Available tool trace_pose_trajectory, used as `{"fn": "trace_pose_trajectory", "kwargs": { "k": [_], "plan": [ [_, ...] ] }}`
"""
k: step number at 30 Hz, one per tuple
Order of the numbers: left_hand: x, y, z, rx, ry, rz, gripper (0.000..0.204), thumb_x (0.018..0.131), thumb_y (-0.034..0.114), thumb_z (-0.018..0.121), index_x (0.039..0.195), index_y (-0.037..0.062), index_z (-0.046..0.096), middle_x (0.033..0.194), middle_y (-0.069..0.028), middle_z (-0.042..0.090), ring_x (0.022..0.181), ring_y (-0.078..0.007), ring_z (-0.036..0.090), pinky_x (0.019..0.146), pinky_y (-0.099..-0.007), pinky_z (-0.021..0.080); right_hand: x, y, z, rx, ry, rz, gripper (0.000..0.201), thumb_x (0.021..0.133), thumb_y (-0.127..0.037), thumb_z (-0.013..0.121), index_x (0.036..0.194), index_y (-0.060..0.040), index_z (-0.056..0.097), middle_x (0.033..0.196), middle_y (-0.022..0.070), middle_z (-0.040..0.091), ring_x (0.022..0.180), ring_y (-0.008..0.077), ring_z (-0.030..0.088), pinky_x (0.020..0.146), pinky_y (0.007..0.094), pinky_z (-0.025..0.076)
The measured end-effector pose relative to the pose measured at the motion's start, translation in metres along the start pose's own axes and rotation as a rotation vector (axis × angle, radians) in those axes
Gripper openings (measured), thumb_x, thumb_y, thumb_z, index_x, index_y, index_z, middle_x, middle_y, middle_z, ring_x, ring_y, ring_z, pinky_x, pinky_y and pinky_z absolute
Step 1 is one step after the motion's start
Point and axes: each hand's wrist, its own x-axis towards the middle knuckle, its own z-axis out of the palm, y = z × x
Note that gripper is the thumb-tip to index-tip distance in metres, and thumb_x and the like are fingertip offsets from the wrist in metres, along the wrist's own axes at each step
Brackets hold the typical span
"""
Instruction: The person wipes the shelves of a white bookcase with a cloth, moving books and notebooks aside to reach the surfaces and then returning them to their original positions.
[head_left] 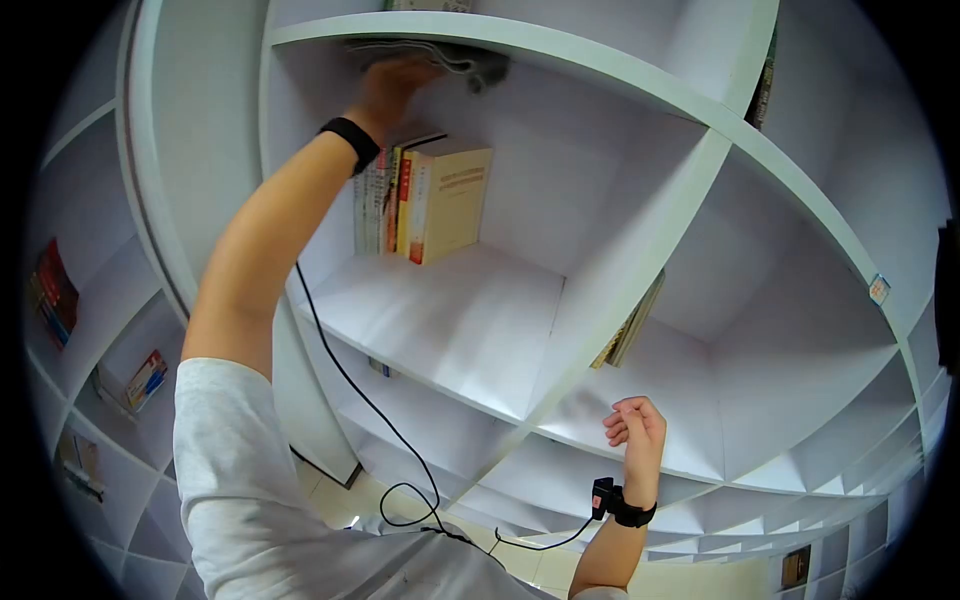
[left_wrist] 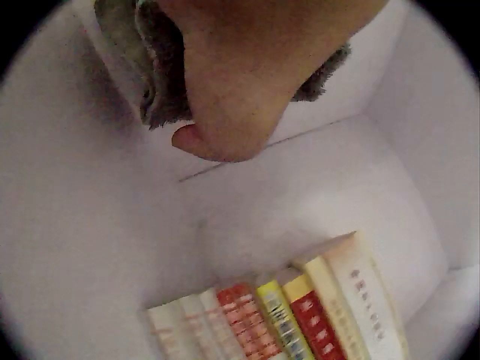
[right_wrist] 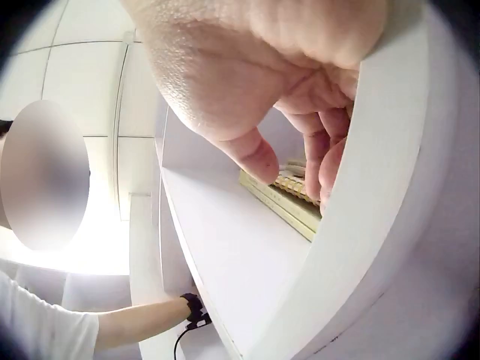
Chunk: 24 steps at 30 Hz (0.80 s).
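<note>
High in the shelf compartment, my left hand (head_left: 393, 88) holds a grey cloth (head_left: 485, 68) up against the underside of the board above. In the left wrist view the cloth (left_wrist: 161, 75) bunches out on both sides of the hand (left_wrist: 240, 90); the thumb shows at its edge, and the other fingers are hidden. A row of upright books (head_left: 450, 200) stands below this hand. My right hand (head_left: 637, 425) hangs with loosely bent fingers in front of the compartment to the right, nothing in it. Thin books (right_wrist: 281, 206) appear behind its fingers in the right wrist view.
White shelf boards (head_left: 600, 75) and a slanting upright divider (head_left: 640, 270) frame the compartments. A black cable (head_left: 370, 400) loops down in front of the body. More shelving with books (head_left: 55, 295) stands at the left.
</note>
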Motion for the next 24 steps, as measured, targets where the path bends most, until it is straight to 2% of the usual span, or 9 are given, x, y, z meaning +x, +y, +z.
{"fn": "trace_pose_trajectory", "kwargs": {
  "k": [5, 7, 8, 9, 13, 15, 17, 19, 24],
  "plan": [
    [-0.015, -0.02, -0.038, 0.256, -0.055, 0.047, 0.053, 0.08, 0.01, 0.063, 0.132, 0.0201, 0.059, 0.129, 0.006, 0.062, 0.116, -0.0141, 0.056, 0.1, -0.028, 0.045, -0.001, 0.001, 0.002, -0.023, -0.028, -0.033, 0.018, 0.095, -0.019, 0.058, 0.091, -0.003, 0.063, 0.073, 0.0054, 0.065, 0.061, 0.0083, 0.056, 0.055, 0.0208, 0.042],
    [-0.009, -0.004, -0.053, 0.208, -0.321, -0.084, 0.053, 0.089, 0.014, 0.057, 0.141, 0.0242, 0.052, 0.146, 0.0171, 0.046, 0.121, -0.0089, 0.051, 0.11, -0.0261, 0.036, -0.003, 0.001, 0.003, -0.037, -0.021, -0.042, 0.019, 0.095, -0.02, 0.056, 0.091, -0.0028, 0.063, 0.073, 0.0054, 0.065, 0.061, 0.0082, 0.056, 0.055, 0.0207, 0.041],
    [-0.016, -0.016, -0.029, 0.209, -0.209, 0.107, 0.052, 0.082, 0.013, 0.067, 0.133, 0.0116, 0.057, 0.129, 0.0022, 0.061, 0.117, -0.0176, 0.052, 0.1, -0.034, 0.041, -0.003, 0.0, 0.004, -0.049, -0.031, -0.038, 0.018, 0.095, -0.02, 0.056, 0.091, -0.0032, 0.064, 0.073, 0.005, 0.066, 0.061, 0.0079, 0.056, 0.055, 0.0206, 0.041],
    [-0.003, -0.006, -0.051, 0.205, -0.195, 0.115, 0.052, 0.082, 0.013, 0.067, 0.133, 0.0116, 0.057, 0.129, 0.0022, 0.061, 0.117, -0.0176, 0.052, 0.1, -0.034, 0.041, -0.003, -0.001, 0.004, -0.059, -0.039, -0.036, 0.018, 0.095, -0.019, 0.056, 0.091, -0.0036, 0.064, 0.074, 0.0047, 0.066, 0.061, 0.0076, 0.056, 0.055, 0.0205, 0.041],
    [0.022, 0.026, -0.087, -0.333, -0.538, -0.315, 0.071, 0.076, 0.037, 0.08, 0.134, 0.0076, 0.051, 0.137, -0.0147, 0.051, 0.123, -0.0329, 0.048, 0.107, -0.0413, 0.035, -0.004, 0.005, -0.001, 0.0, -0.043, -0.029, 0.012, 0.094, -0.016, 0.061, 0.093, -0.0037, 0.063, 0.076, 0.0045, 0.067, 0.065, 0.0076, 0.057, 0.059, 0.022, 0.043],
    [0.027, 0.059, -0.106, -1.204, 0.174, -0.298, 0.049, 0.087, 0.049, 0.061, 0.124, 0.0176, 0.066, 0.126, -0.0115, 0.062, 0.111, -0.0272, 0.061, 0.103, -0.0424, 0.04, -0.005, 0.005, -0.002, -0.006, -0.042, -0.025, 0.012, 0.094, -0.015, 0.062, 0.093, -0.0028, 0.063, 0.077, 0.0049, 0.067, 0.065, 0.0085, 0.058, 0.061, 0.0226, 0.046],
    [0.061, 0.075, -0.125, 0.109, 0.874, 0.003, 0.054, 0.089, 0.052, 0.055, 0.132, 0.0201, 0.061, 0.125, -0.0104, 0.063, 0.117, -0.0281, 0.059, 0.107, -0.0438, 0.033, -0.008, 0.006, -0.004, 0.0, -0.025, -0.035, 0.012, 0.094, -0.014, 0.062, 0.093, -0.0021, 0.063, 0.076, 0.005, 0.067, 0.066, 0.0088, 0.059, 0.063, 0.0227, 0.047],
    [0.07, 0.086, -0.165, -0.165, 0.805, -0.107, 0.054, 0.09, 0.053, 0.052, 0.133, 0.0215, 0.062, 0.126, -0.0083, 0.063, 0.121, -0.0266, 0.058, 0.109, -0.0425, 0.028, -0.008, 0.008, -0.003, 0.018, -0.017, -0.051, 0.012, 0.094, -0.013, 0.063, 0.093, -0.0015, 0.063, 0.076, 0.0051, 0.067, 0.067, 0.0092, 0.06, 0.064, 0.0228, 0.048],
    [0.07, 0.047, -0.195, -0.324, 0.55, -0.135, 0.046, 0.09, 0.043, 0.051, 0.124, 0.0148, 0.066, 0.113, -0.0093, 0.069, 0.103, -0.0302, 0.065, 0.081, -0.0408, 0.048, -0.013, 0.006, -0.003, 0.017, -0.035, -0.081, 0.009, 0.093, -0.009, 0.063, 0.091, 0.0001, 0.062, 0.076, 0.005, 0.067, 0.071, 0.01, 0.063, 0.066, 0.0237, 0.05]
  ]
}}
